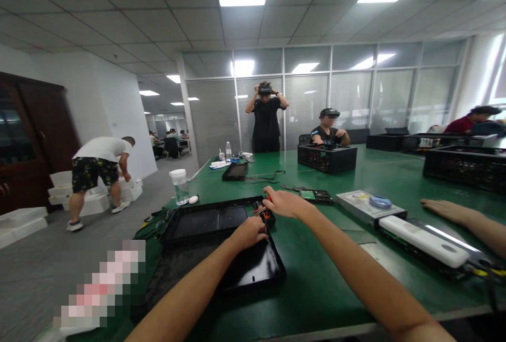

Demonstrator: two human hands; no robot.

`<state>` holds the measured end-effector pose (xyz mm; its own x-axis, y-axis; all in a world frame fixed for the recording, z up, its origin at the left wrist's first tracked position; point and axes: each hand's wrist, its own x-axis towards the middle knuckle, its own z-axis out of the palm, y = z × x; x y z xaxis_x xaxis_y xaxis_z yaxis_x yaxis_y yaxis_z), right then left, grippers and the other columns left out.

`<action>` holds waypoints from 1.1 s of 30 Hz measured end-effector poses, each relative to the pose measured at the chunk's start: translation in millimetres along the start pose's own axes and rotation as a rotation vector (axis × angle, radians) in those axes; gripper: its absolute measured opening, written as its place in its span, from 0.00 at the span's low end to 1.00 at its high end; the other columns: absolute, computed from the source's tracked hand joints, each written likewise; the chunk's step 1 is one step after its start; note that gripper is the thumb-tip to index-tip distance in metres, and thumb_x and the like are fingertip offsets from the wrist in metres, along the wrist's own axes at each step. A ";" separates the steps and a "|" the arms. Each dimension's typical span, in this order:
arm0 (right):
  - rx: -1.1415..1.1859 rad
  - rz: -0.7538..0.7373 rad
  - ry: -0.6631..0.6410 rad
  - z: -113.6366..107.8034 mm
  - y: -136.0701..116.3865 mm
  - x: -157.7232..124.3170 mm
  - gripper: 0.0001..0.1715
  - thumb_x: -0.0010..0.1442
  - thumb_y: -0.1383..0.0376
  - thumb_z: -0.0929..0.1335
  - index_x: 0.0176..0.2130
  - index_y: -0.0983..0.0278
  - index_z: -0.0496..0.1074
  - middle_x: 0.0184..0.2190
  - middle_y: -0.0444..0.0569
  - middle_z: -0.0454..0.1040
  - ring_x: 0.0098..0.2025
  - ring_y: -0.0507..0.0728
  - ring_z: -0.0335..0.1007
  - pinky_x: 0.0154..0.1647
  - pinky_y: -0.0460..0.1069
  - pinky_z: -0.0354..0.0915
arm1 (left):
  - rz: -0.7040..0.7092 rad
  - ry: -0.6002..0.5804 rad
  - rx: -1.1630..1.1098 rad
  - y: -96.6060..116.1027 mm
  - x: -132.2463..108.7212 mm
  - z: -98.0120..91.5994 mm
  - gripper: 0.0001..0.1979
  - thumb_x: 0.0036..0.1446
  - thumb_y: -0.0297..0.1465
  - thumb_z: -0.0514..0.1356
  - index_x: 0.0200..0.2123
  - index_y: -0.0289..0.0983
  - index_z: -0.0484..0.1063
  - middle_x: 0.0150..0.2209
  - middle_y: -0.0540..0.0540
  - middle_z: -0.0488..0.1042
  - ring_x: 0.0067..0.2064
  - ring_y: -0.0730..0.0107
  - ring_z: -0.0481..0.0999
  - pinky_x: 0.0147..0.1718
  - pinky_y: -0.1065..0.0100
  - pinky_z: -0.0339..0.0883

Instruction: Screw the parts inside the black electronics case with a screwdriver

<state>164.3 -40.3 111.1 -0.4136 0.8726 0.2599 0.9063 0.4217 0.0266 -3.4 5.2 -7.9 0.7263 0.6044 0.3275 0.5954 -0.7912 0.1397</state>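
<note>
A shallow black case (253,279) lies on the green table in front of me, with a dark rectangular panel (213,221) along its far side. At the case's far right corner there is a cluster of small red, orange and black parts (260,209). My left hand (248,234) reaches over the case, its fingers curled down at this cluster. From the right, my right hand (288,202) bends its fingers onto the red part beside the corner. What sits between the fingers of either hand is too small and partly hidden.
To the right lie a silver drive (369,207) with a blue tape roll (380,202), a white bar-shaped device (425,241) and another person's hand (445,209). A lidded jar (181,188) stands left. Black computer cases (327,158) stand farther back, with people around.
</note>
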 end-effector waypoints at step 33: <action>1.737 0.122 0.377 109.4 83.3 -19.8 0.13 0.51 0.60 0.65 0.37 0.62 0.62 0.33 0.46 0.66 0.29 0.50 0.64 0.32 0.48 0.65 | 0.218 -0.037 0.235 24.5 -8.0 -14.4 0.14 0.59 0.33 0.48 0.30 0.36 0.72 0.28 0.44 0.72 0.33 0.67 0.70 0.36 0.68 0.60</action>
<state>238.5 4.5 2.5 -0.0909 0.9227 0.3746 -0.2995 0.3334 -0.8939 0.5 -20.4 6.3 0.8547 0.4295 0.2916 0.4846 -0.8616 -0.1513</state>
